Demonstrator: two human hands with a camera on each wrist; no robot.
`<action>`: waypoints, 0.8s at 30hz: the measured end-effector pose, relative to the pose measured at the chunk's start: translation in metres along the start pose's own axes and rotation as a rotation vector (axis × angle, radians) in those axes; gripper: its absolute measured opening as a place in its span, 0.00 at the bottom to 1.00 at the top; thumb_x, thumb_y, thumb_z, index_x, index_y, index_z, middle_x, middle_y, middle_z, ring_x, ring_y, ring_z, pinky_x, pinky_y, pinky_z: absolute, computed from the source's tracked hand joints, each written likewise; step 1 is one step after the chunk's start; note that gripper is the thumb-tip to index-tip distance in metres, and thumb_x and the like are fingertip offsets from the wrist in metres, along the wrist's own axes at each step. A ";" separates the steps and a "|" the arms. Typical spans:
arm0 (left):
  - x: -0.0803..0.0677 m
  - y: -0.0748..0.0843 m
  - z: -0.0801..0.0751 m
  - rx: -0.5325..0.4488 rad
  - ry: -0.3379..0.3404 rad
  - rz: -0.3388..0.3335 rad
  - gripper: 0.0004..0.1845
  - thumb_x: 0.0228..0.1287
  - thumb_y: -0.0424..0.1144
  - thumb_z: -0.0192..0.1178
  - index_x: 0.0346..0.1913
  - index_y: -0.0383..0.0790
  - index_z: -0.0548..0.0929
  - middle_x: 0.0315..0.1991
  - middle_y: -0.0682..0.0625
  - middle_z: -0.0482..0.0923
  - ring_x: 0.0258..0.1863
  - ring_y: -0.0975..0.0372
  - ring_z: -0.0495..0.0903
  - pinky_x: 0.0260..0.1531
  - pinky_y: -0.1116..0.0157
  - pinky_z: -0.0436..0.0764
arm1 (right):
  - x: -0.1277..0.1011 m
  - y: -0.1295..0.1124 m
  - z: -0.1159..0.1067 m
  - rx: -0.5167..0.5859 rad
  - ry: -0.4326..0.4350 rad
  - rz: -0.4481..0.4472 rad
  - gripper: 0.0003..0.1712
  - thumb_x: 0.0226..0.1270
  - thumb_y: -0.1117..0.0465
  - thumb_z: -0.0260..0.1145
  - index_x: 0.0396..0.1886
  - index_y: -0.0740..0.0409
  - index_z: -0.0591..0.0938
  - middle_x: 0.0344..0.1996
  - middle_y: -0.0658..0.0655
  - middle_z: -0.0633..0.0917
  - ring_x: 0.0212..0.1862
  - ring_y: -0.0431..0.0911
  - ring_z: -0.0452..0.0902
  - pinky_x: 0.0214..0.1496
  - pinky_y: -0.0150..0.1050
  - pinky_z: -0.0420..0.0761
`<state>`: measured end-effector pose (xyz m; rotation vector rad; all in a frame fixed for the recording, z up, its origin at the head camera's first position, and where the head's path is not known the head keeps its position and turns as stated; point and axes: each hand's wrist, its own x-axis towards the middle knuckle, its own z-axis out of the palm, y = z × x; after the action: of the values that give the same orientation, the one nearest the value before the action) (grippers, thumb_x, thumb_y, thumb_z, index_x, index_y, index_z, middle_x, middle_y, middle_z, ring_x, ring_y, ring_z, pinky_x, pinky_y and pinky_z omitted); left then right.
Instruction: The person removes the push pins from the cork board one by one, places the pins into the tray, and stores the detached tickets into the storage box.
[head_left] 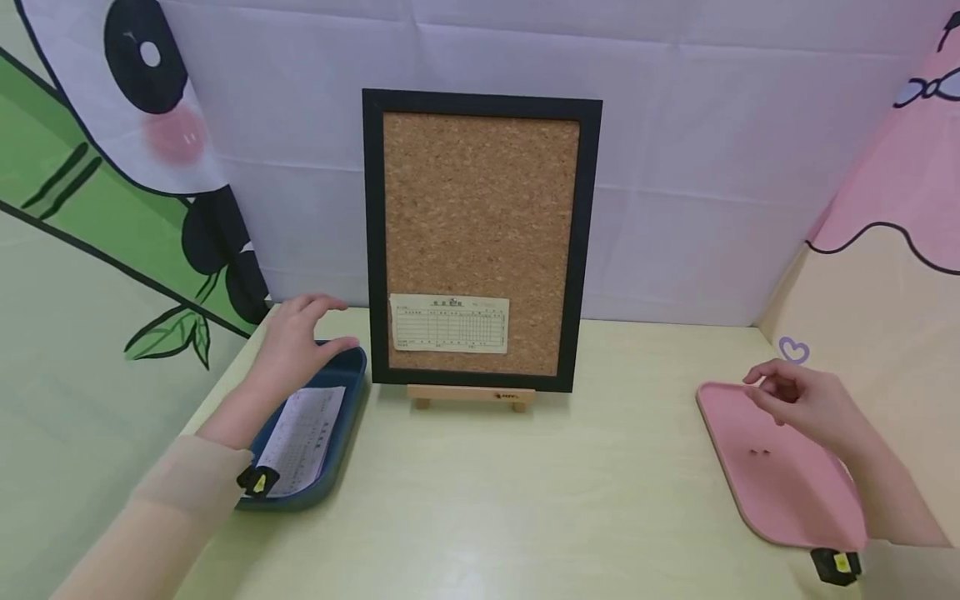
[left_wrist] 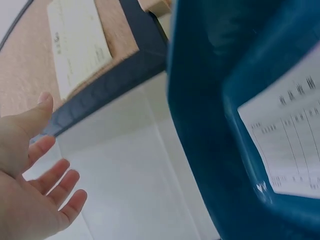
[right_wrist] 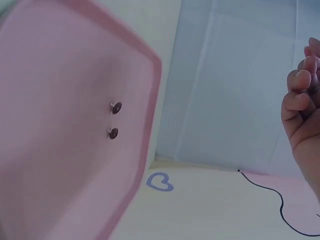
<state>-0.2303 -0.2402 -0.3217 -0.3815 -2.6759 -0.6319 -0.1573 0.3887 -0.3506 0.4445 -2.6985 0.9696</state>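
My left hand (head_left: 296,337) hovers over the far end of a dark blue tray (head_left: 352,433), thumb and fingers spread apart with nothing between them. Printed paper forms (head_left: 303,437) lie in that tray. On the right, my right hand (head_left: 806,408) hangs above a pink tray (head_left: 802,508), its fingers loosely curled and nothing visible held. Two thumbtacks (right_wrist: 115,107) rest on the pink tray. Between the hands stands a black-framed cork board (head_left: 480,208), with a printed form (head_left: 450,325) on its lower left part.
A small wooden easel (head_left: 471,396) supports the board on the pale table (head_left: 525,500). Behind it hangs a light cloth backdrop (head_left: 675,167) with cartoon drawings. The trays stand near the left and right sides of the table.
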 end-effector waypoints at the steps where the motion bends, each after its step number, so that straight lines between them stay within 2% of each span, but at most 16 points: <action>1: -0.001 0.002 0.001 -0.018 0.009 -0.007 0.29 0.53 0.42 0.70 0.57 0.37 0.74 0.58 0.36 0.68 0.58 0.43 0.64 0.56 0.44 0.64 | 0.001 -0.003 0.002 -0.001 0.016 -0.008 0.09 0.60 0.68 0.67 0.40 0.58 0.79 0.20 0.46 0.78 0.19 0.39 0.71 0.21 0.29 0.72; 6: -0.003 0.012 0.005 -0.099 0.043 -0.048 0.33 0.54 0.43 0.70 0.62 0.38 0.69 0.63 0.36 0.61 0.63 0.43 0.59 0.59 0.43 0.62 | 0.006 -0.018 0.013 0.029 0.115 -0.028 0.10 0.58 0.70 0.67 0.39 0.57 0.79 0.20 0.45 0.78 0.18 0.37 0.71 0.20 0.28 0.70; 14: -0.005 0.028 0.010 -0.146 0.053 -0.053 0.37 0.54 0.45 0.70 0.65 0.39 0.66 0.66 0.37 0.59 0.65 0.44 0.57 0.60 0.43 0.62 | 0.015 -0.051 0.028 0.122 0.271 -0.115 0.13 0.52 0.79 0.66 0.37 0.66 0.79 0.18 0.43 0.78 0.16 0.34 0.69 0.19 0.25 0.70; 18: -0.006 0.036 0.014 -0.155 0.042 -0.063 0.37 0.54 0.47 0.69 0.65 0.41 0.66 0.67 0.38 0.58 0.66 0.44 0.56 0.61 0.42 0.61 | 0.017 -0.079 0.036 0.195 0.293 -0.114 0.12 0.53 0.81 0.64 0.37 0.71 0.78 0.18 0.43 0.79 0.16 0.35 0.70 0.19 0.26 0.70; 24: -0.006 0.043 0.018 -0.192 0.057 -0.070 0.38 0.54 0.47 0.68 0.67 0.42 0.65 0.68 0.38 0.56 0.67 0.43 0.55 0.60 0.42 0.62 | 0.022 -0.099 0.054 0.245 0.308 -0.093 0.12 0.55 0.77 0.66 0.39 0.65 0.79 0.19 0.43 0.79 0.18 0.36 0.70 0.19 0.28 0.69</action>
<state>-0.2153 -0.1956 -0.3236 -0.3168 -2.5918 -0.9110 -0.1486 0.2770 -0.3272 0.4226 -2.2778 1.2354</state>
